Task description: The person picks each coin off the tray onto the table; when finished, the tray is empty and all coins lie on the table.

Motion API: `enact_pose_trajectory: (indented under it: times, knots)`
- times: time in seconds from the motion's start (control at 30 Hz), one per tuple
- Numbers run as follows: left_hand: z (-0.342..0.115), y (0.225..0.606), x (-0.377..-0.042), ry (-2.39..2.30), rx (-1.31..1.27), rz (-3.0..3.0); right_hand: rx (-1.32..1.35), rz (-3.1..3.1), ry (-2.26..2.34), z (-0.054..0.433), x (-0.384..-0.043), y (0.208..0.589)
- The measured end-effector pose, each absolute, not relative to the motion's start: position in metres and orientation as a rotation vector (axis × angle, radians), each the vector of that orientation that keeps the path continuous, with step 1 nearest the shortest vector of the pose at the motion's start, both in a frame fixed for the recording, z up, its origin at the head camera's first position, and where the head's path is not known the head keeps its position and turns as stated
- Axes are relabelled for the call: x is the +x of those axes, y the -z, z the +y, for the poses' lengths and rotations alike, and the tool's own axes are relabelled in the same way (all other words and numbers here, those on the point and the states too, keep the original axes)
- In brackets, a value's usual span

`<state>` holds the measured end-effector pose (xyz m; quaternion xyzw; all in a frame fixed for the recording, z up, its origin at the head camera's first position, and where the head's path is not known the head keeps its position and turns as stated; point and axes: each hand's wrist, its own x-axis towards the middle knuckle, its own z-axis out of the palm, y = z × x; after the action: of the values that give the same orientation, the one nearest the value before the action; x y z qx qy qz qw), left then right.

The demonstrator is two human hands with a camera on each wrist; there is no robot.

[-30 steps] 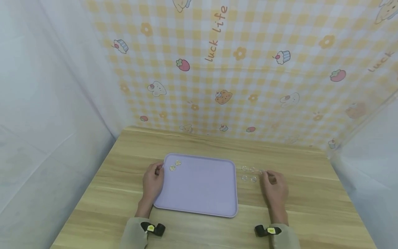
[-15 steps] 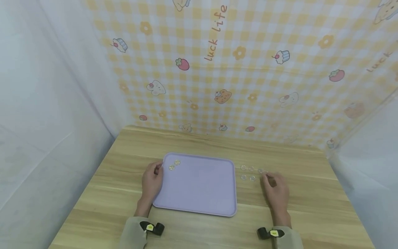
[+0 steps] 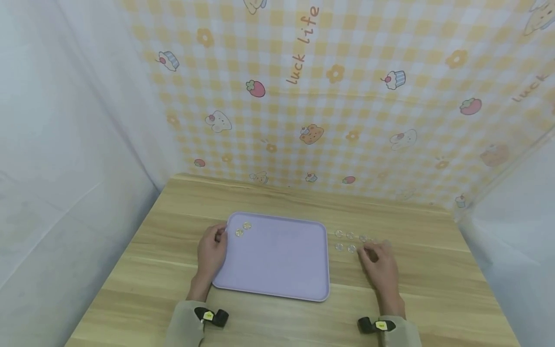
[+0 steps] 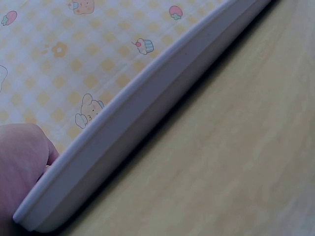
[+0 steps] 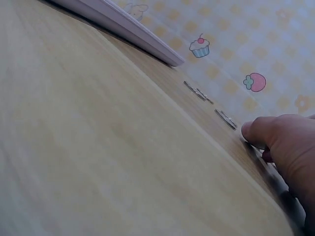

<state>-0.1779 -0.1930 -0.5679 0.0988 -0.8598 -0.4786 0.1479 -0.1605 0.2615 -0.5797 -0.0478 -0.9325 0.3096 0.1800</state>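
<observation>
My left hand (image 3: 211, 253) holds the left edge of a shallow lilac tray (image 3: 282, 260); in the left wrist view the tray's rim (image 4: 123, 113) hides part of the fingers. Two small, clear round discs (image 3: 239, 233) lie inside the tray's far left corner. To the right of the tray, several similar discs (image 3: 339, 233) lie flat in two rows on the table. My right hand (image 3: 380, 267) is low over these rows, thumb and index finger curled together beside a front-row disc (image 3: 351, 249). I cannot tell whether a disc is between its fingertips.
The wood-grain table (image 3: 277, 323) carries everything. A yellow checked cloth (image 3: 312, 106) with cartoon prints hangs behind it, and white sheets (image 3: 65, 144) enclose the sides. Each sleeve has a black wrist camera (image 3: 366, 325) strapped on.
My right hand has shifted slightly left and nearer, from the back row to the front row, uncovering more back-row discs. The left hand and the tray stay put.
</observation>
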Motion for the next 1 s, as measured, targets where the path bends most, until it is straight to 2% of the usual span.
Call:
enact_pose_trajectory:
  times: [1.0]
  knots:
    - [-0.1924, 0.5676, -0.1778, 1.369, 0.285, -2.473, -0.065, -2.613, -0.838, 0.2605, -0.1593, 0.5793]
